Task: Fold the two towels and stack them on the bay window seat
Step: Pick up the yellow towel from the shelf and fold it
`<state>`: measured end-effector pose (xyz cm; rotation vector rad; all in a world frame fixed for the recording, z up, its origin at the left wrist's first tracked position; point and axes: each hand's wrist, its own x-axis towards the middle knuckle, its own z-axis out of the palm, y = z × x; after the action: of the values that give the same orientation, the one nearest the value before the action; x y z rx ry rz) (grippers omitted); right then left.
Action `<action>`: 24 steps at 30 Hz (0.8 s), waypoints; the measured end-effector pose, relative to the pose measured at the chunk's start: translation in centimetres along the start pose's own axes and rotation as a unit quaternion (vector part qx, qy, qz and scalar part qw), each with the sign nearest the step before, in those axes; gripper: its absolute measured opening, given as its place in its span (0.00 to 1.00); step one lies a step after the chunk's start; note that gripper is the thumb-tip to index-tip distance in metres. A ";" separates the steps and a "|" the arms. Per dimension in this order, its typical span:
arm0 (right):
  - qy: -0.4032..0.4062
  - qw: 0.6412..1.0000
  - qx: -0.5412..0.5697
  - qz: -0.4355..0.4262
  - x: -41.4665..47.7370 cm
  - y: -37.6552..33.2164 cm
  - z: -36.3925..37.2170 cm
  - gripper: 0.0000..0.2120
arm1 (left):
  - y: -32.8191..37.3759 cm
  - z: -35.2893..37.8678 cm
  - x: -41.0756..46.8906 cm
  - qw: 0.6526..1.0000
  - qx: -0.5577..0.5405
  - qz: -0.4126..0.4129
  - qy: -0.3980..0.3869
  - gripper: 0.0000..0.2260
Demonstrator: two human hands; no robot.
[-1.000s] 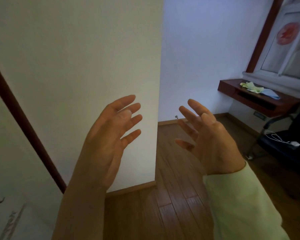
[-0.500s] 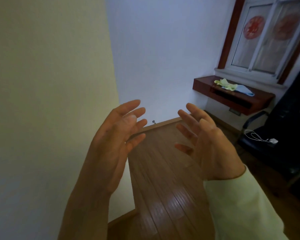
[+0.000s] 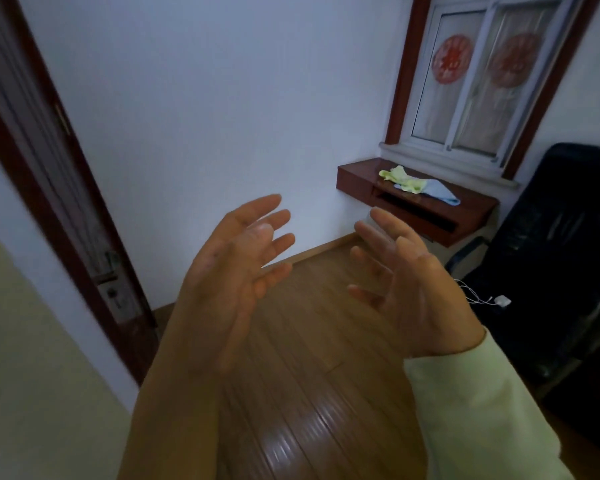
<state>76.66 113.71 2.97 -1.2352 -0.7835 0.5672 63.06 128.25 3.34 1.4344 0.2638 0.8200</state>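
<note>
L hand (image 3: pixel 229 271) & R hand (image 3: pixel 409 289) are up mid-air, palms facing, fingers spread, holding nothing. Well apart, across the wood floor (image 3: pixel 309 341), the yellow-green towel (image 3: pixel 400 176) and light-blue towel (image 3: pixel 440 192) lie crumpled and touching on the bay window seat (image 3: pixel 355 181) under the window (image 3: pixel 471 74). Looks approx. 0% done: nothing folded or stacked. Left to do: walk over, 2 folds, stack.

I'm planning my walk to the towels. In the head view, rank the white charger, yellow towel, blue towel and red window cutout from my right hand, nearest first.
1. White charger, on the black chair, just right of the right hand.
2. Yellow towel and blue towel, overlapping on the window seat ahead: too close to call.
3. Red window cutout, high on the glass.
</note>
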 end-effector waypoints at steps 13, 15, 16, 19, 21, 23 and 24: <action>0.098 0.995 -0.008 0.010 19.7 5.0 -11.8 0.29 | -11.8 6.2 23.7 0.992 -0.031 -0.011 -0.122 0.16; 0.109 0.994 -0.005 0.013 24.4 5.4 -13.1 0.29 | -13.3 7.0 28.6 0.992 -0.042 -0.010 -0.121 0.15; 0.113 0.993 -0.005 0.015 26.8 5.6 -13.9 0.27 | -13.9 7.3 31.0 0.991 -0.049 -0.010 -0.122 0.14; 0.129 0.992 -0.003 0.009 33.2 6.5 -16.5 0.25 | -15.7 8.6 37.8 0.990 -0.058 -0.004 -0.132 0.14; 0.135 0.991 -0.005 0.006 36.5 7.2 -18.3 0.25 | -17.0 9.6 41.9 0.988 -0.070 -0.010 -0.136 0.14; 0.140 0.990 -0.009 0.008 39.5 7.9 -20.3 0.26 | -18.6 10.6 45.6 0.986 -0.083 -0.027 -0.140 0.14; 0.144 0.989 -0.012 0.007 40.8 8.1 -21.2 0.28 | -19.3 11.1 47.1 0.985 -0.085 -0.033 -0.144 0.14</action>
<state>118.85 133.69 1.10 -1.3103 -0.5405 0.3792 109.84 151.18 1.46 1.3556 0.0194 0.5579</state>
